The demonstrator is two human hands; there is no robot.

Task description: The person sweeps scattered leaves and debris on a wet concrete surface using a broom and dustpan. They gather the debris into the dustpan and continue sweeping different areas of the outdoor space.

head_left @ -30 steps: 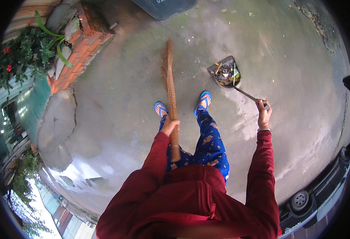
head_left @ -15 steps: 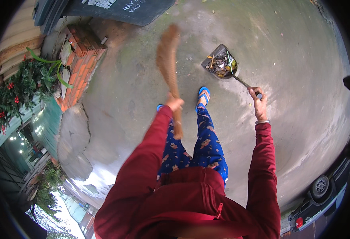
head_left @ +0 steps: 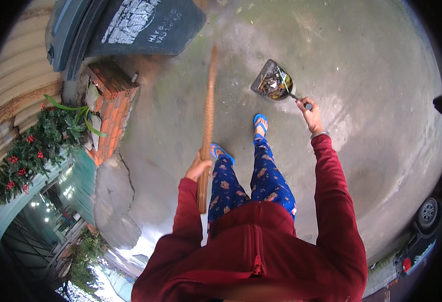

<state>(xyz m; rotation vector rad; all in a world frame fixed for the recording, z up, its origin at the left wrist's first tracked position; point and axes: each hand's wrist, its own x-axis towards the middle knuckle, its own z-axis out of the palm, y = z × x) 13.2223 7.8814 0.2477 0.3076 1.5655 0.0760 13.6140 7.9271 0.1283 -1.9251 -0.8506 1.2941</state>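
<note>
My left hand [head_left: 198, 167] is closed around the handle of a brown straw broom [head_left: 209, 108], which points away from me and shows its narrow side. My right hand [head_left: 309, 116] grips the dark handle of a dustpan [head_left: 255, 89], held out ahead and to the right. Dry leaves and dirt [head_left: 271, 84] lie in the pan, with a pale green straw-like stick [head_left: 283, 76] across them. The broom's tip is left of the pan and apart from it.
A large dark grey bin [head_left: 145, 30] stands at the far left. Beside it are a brick planter [head_left: 113, 108] and greenery with red berries [head_left: 34, 151]. My feet in blue sandals [head_left: 261, 122] stand on the concrete floor [head_left: 332, 166]. A dark vehicle [head_left: 422, 236] is at the lower right.
The broom has swung from its broad face to its narrow side, and my left hand has come nearer my body. The dustpan has shifted slightly left. My left foot has come into view.
</note>
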